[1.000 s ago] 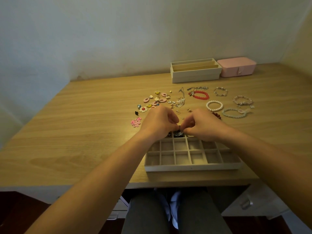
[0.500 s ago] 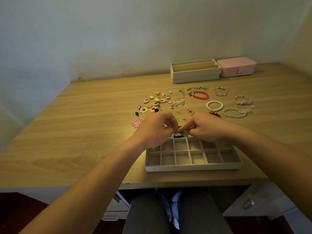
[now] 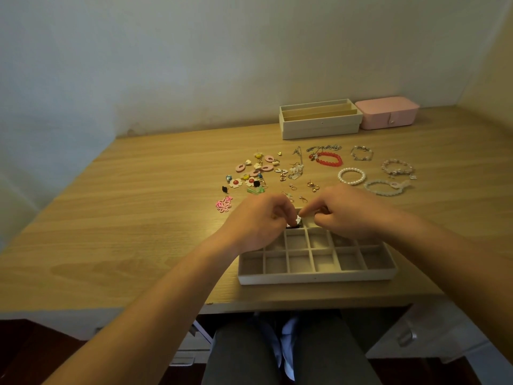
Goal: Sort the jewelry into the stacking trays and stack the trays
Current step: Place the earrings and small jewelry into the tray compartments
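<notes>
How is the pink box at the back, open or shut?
Shut: the pink box has its lid down flat, no gap showing.

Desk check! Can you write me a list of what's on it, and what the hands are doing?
Surface: wooden desk, light grain.
Job's things: grid tray at near edge, visible front compartments empty; stacked trays at back; earrings and bracelets loose between.
Clutter: pink box beside stacked trays.
Hands: left hand pinches small piece over back-row compartment; right hand fingertip meets it, hold unclear.
Cables: nothing seen.
Surroundings: pale wall; legs under desk.
</notes>
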Demonstrator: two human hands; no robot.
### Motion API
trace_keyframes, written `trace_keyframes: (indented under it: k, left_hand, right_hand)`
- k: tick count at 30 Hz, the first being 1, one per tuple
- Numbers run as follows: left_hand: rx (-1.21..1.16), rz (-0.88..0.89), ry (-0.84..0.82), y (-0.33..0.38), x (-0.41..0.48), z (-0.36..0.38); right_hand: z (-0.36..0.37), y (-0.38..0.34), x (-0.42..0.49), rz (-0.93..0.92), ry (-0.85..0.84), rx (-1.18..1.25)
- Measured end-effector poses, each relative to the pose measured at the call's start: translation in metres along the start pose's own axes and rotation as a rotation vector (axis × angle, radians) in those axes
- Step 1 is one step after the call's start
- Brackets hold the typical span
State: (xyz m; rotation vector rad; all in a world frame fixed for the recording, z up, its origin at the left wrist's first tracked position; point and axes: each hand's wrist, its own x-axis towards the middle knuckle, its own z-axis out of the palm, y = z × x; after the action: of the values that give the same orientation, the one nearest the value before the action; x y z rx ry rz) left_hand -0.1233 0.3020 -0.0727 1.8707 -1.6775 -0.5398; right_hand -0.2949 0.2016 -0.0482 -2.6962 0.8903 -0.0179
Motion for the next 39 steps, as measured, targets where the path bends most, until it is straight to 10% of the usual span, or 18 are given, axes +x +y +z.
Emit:
trace_keyframes:
  k: [21, 39]
  left_hand:
    - [-0.077, 0.006, 0.081, -0.009, 0.006, 0.0]
    - [0.102, -0.432, 0.404, -0.099, 0.041, -0.057]
  right_hand:
    - [0.005, -0.008, 0.008, 0.0, 0.077, 0.059]
    - [0.018, -0.025, 0.103, 0.085, 0.211, 0.624]
